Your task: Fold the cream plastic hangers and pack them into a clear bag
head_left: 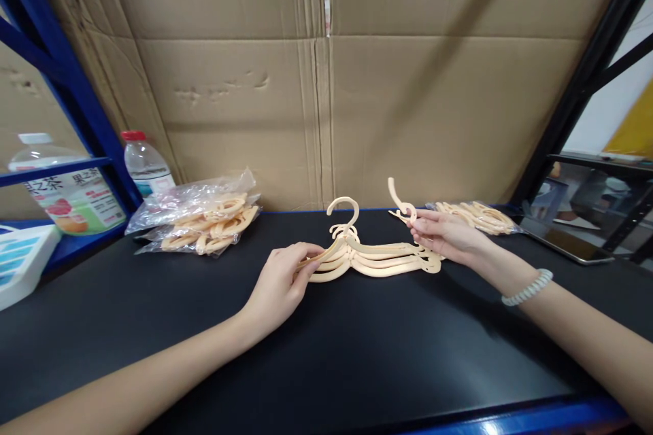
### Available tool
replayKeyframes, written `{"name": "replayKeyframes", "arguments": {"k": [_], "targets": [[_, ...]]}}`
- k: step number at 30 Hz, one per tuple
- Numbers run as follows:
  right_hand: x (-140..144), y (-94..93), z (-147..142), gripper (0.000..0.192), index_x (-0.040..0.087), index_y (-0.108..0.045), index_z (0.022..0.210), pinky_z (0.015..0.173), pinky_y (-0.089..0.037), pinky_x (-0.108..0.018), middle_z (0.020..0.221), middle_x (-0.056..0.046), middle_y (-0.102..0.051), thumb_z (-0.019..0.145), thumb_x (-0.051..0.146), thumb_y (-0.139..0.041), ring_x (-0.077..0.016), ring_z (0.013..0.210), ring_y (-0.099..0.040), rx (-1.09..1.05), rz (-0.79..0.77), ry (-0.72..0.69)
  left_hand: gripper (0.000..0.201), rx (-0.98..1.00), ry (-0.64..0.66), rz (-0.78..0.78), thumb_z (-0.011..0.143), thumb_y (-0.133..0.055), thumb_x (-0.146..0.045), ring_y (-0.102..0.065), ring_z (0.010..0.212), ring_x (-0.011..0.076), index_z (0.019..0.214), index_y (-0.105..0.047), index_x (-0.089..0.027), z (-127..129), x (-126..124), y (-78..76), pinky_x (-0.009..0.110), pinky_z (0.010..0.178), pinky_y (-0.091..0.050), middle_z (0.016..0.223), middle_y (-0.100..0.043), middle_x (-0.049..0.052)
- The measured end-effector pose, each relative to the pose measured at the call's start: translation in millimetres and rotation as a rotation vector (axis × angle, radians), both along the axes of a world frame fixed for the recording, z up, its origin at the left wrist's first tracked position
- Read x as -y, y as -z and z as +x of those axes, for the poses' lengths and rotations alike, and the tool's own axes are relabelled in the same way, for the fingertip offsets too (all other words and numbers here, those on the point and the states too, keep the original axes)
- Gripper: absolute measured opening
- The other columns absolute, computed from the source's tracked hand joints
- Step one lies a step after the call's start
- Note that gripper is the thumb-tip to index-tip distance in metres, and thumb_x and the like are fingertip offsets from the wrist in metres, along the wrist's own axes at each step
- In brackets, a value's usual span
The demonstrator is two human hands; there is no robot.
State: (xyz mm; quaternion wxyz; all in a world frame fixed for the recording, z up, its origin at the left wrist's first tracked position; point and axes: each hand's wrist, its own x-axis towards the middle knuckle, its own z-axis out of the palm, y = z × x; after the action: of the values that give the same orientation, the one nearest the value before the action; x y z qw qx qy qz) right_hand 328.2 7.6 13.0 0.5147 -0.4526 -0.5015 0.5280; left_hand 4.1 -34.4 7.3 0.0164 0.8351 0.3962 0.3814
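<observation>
Pinching a cream hanger (331, 251), left hand (281, 282), pinching a hooked piece (403, 204), right hand (451, 234), bottle label (76, 200) reading 果之

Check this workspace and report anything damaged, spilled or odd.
The cardboard backdrop behind the black tabletop has a row of marks left of centre, seemingly dents or tears, breaking its otherwise smoother face. The hangers show no obvious damage; no spill shows.

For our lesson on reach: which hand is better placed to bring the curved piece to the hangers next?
Probably the right hand: it holds the curved piece near the hangers, while the left hand is occupied at their left end.
</observation>
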Motion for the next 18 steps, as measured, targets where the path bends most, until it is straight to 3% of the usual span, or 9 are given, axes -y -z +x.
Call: {"name": "replayKeyframes", "arguments": {"k": [4,8,10,13,18], "targets": [[1.8,0.5,-2.2,0.019,0.021,-0.064,0.083,0.084,-0.056,-0.033,0.079,-0.004,-0.065,0.067,0.023,-0.074,-0.0187,0.086,-0.065,0.001,-0.04,-0.052,0.016,0.006,-0.002,-0.022,0.089,-0.048,-0.021,-0.065,0.08,0.0192,0.095,-0.063,-0.022,-0.5,-0.6,0.9,0.033,0.077,-0.048,0.09,-0.071,0.002],[6.0,-3.0,-5.1,0.018,0.02,-0.06,0.073,0.082,-0.054,-0.029,0.094,-0.006,-0.067,0.066,0.025,-0.076,-0.0184,0.095,-0.063,0.048,-0.062,-0.051,0.016,0.025,-0.014,-0.052,0.088,-0.048,-0.02,-0.064,0.079,0.0188,0.092,-0.063,-0.021,-0.8,-1.0,1.2,0.032,0.075,-0.049,0.089,-0.071,0.003],[8.1,-5.6,-6.0,0.02,0.019,-0.06,0.074,0.077,-0.055,-0.028,0.095,-0.006,-0.066,0.067,0.028,-0.077,-0.0168,0.088,-0.064,0.111,-0.063,-0.073,0.016,0.046,-0.01,-0.082,0.088,-0.048,-0.02,-0.064,0.079,0.0186,0.092,-0.063,-0.021,-0.9,-1.3,1.5,0.03,0.073,-0.05,0.089,-0.071,0.003],[11.0,-9.1,-6.7,0.025,0.018,-0.06,0.077,0.067,-0.054,-0.028,0.079,-0.004,-0.063,0.069,0.037,-0.075,-0.0142,0.072,-0.061,0.206,-0.058,-0.145,0.015,0.081,0.016,-0.125,0.088,-0.047,-0.02,-0.065,0.08,0.0182,0.093,-0.062,-0.02,-1.0,-1.7,1.9,0.029,0.07,-0.051,0.091,-0.07,0.004],[16.0,-14.1,-8.6,0.027,0.017,-0.058,0.072,0.065,-0.052,-0.026,0.074,-0.002,-0.06,0.071,0.04,-0.073,-0.0123,0.068,-0.058,0.228,-0.081,-0.266,0.015,0.102,0.052,-0.12,0.088,-0.047,-0.018,-0.064,0.081,0.0177,0.094,-0.06,-0.02,-1.7,-2.1,2.2,0.029,0.074,-0.051,0.09,-0.069,0.004]]}}
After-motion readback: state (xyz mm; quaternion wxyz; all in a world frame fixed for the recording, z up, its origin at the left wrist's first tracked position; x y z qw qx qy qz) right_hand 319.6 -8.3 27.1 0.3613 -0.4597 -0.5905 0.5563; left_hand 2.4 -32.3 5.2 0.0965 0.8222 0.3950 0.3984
